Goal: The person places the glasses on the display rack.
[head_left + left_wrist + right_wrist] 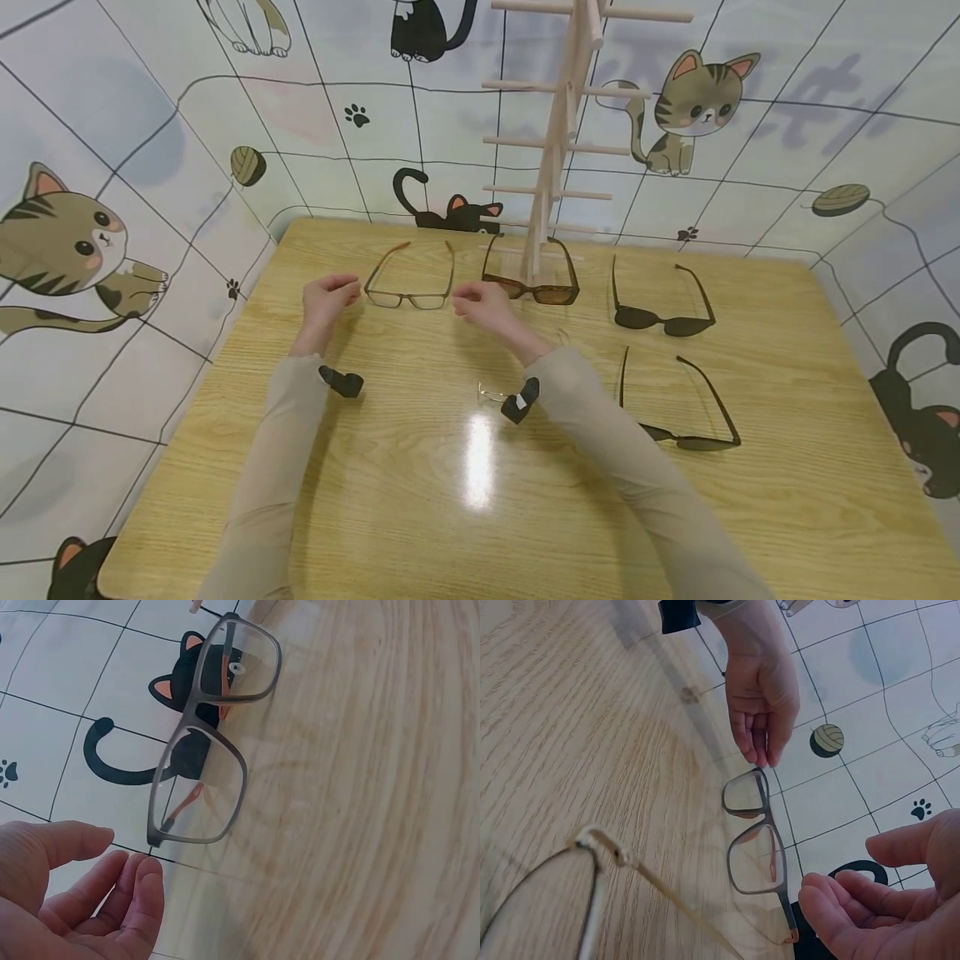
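Observation:
A pair of grey-framed eyeglasses (406, 297) with orange-brown temple tips lies on the table, lenses toward me, temples unfolded. At its left corner is my left hand (327, 302), fingers loosely bent. The left wrist view shows a gap between this thumb and the fingers, just off the frame's corner (154, 841). My right hand (487, 307) hovers by the right side of the eyeglasses, overlapping the brown sunglasses (557, 295) in the head view. Its thumb and fingers (832, 911) are apart and hold nothing. Thin gold-framed glasses (607, 844) lie below the right wrist, partly hidden.
A wooden peg stand (551, 167) rises at the back of the table (420, 517), behind the brown sunglasses. Two dark sunglasses lie on the right, one farther back (667, 323), one nearer (697, 443) and partly covered by my right sleeve. Cat-patterned walls enclose the table's back and sides.

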Action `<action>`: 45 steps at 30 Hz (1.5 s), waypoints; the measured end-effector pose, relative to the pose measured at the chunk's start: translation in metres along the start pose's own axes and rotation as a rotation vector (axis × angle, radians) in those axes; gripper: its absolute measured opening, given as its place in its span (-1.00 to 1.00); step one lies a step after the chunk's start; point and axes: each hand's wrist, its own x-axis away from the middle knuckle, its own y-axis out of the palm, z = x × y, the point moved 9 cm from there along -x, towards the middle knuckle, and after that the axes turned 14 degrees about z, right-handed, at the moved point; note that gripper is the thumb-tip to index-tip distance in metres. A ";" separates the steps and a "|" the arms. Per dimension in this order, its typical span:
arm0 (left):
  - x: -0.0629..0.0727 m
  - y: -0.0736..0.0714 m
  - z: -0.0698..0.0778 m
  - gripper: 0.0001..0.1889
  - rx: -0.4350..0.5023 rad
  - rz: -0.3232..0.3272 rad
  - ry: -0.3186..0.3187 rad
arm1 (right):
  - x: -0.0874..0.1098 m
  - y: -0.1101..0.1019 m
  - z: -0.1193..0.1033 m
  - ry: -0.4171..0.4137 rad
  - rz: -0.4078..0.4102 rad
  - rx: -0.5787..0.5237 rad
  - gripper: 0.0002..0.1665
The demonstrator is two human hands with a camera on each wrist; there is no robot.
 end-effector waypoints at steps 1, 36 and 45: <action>-0.001 0.001 -0.001 -0.65 0.001 -0.002 -0.008 | -0.002 0.002 0.000 0.006 0.003 0.011 -0.62; -0.018 0.007 -0.017 -0.69 0.029 0.026 -0.138 | -0.030 0.036 0.028 0.303 0.123 -0.198 -0.56; -0.010 -0.003 -0.010 -0.90 0.260 -0.027 -0.189 | -0.027 0.036 0.027 0.328 0.136 -0.319 -0.63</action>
